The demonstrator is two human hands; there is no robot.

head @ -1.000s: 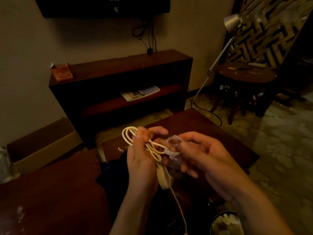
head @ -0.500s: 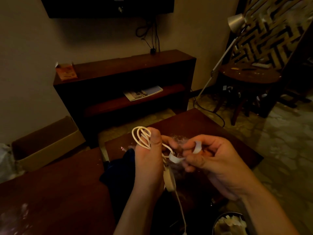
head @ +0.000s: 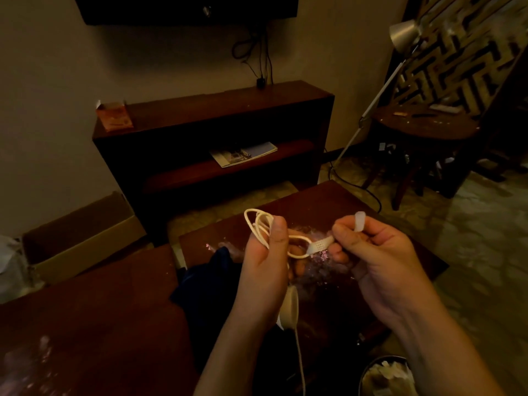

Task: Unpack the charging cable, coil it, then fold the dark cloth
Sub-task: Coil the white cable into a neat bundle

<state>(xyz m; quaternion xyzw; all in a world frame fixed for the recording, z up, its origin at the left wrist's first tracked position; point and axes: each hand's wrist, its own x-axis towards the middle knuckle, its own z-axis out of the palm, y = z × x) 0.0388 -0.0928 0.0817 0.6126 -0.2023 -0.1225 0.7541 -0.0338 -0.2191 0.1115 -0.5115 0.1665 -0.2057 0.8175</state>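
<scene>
My left hand (head: 264, 270) grips a cream charging cable (head: 258, 225) bundled in several loops; the loops stick out above my thumb. A round cream puck (head: 291, 308) on the cable hangs below that hand, with a strand trailing down. My right hand (head: 380, 261) pinches a whitish paper strip (head: 321, 244) that still wraps one cable loop, and the strip's free end pokes up above my fingers. The dark blue cloth (head: 210, 284) lies crumpled on the brown table (head: 320, 207) under my left forearm. Clear plastic wrapping (head: 323, 267) lies on the table behind my hands.
A dark wooden shelf unit (head: 217, 115) stands against the wall with a magazine (head: 243, 154) inside. A cardboard box (head: 83, 241) sits on the floor at left. A floor lamp (head: 403, 32) and round side table (head: 425, 124) stand at right. A bin (head: 384, 377) sits bottom right.
My right hand has pulled the paper strip out to the right, unwinding it from the cable loop. My left hand kept its hold on the loops.
</scene>
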